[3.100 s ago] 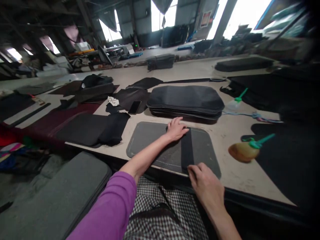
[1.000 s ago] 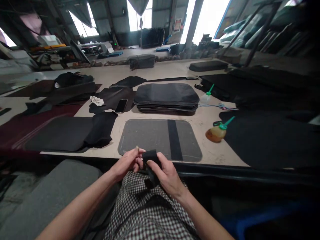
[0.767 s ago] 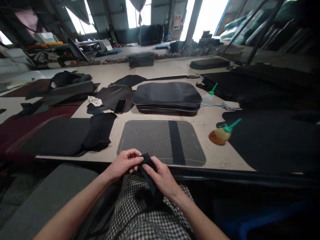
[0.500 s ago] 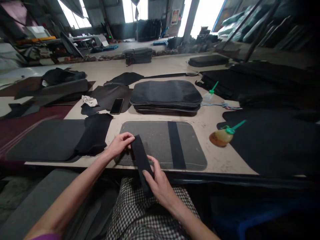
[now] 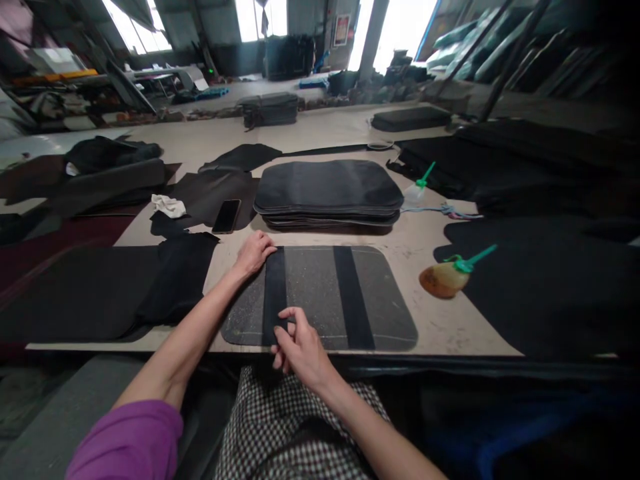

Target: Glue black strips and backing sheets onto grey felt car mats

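A black strip (image 5: 275, 287) lies across the left part of a grey rounded panel (image 5: 315, 293) at the table's front edge. My left hand (image 5: 256, 253) has its fingers closed at the far end of that strip. At the near end is my right hand (image 5: 303, 350), its thumb over the strip, index finger bent above it and the other fingers curled lower, by the panel's edge. A second black strip (image 5: 353, 300) crosses the panel further right, touched by neither hand. Pale stitch-like lines run along the panel's long edges.
Behind the panel stands a stack of dark rounded panels (image 5: 327, 187). A phone (image 5: 227, 216) and crumpled white cloth (image 5: 169, 206) lie left of it. On the right are a squeeze bottle of amber liquid (image 5: 444, 279), a clear bottle (image 5: 415, 192) and dark sheets (image 5: 545, 287).
The strip, held tilted above the panel's left part before, now lies flat across it. My left hand has moved to the panel's far edge, and my right hand to its near edge.
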### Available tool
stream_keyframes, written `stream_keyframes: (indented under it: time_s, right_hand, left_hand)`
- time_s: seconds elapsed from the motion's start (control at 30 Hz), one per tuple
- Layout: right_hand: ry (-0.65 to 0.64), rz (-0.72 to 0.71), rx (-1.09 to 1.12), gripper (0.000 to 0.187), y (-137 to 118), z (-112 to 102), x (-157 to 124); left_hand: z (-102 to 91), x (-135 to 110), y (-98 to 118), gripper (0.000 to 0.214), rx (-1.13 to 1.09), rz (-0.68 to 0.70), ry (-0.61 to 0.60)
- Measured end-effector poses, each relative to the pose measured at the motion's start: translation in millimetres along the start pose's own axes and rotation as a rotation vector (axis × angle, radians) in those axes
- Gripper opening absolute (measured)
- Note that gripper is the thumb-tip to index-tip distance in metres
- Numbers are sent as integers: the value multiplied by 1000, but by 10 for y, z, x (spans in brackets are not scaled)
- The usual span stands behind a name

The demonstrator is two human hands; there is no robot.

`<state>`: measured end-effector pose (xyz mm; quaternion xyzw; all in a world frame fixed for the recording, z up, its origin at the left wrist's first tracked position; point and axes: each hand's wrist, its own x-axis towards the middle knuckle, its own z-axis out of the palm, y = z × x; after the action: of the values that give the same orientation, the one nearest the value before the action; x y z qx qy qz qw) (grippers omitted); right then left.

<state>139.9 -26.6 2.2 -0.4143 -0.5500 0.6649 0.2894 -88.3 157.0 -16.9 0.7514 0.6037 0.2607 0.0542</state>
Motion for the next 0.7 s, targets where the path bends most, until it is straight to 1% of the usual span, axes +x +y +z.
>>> stream_keyframes:
  time_s: [0.17, 0.43, 0.53, 0.6, 0.7]
  right_hand:
    - [-10, -1, 6, 27, 33, 10, 64]
    - [-19, 1, -27, 25, 47, -1, 93]
    - [-22, -11, -52, 24, 52, -2, 85]
    - [-23, -14, -73, 23, 33, -5, 74]
    - [-22, -13, -122, 23, -5, -15, 58]
  left_hand:
    - [20, 58, -32, 10, 61, 23, -29]
    - [30, 57, -56, 9, 108, 24, -48]
    - [21, 34, -17, 9, 134, 26, -39]
    - [18, 15, 27, 10, 200, 64, -28]
    - [12, -22, 106, 16, 311, 131, -70]
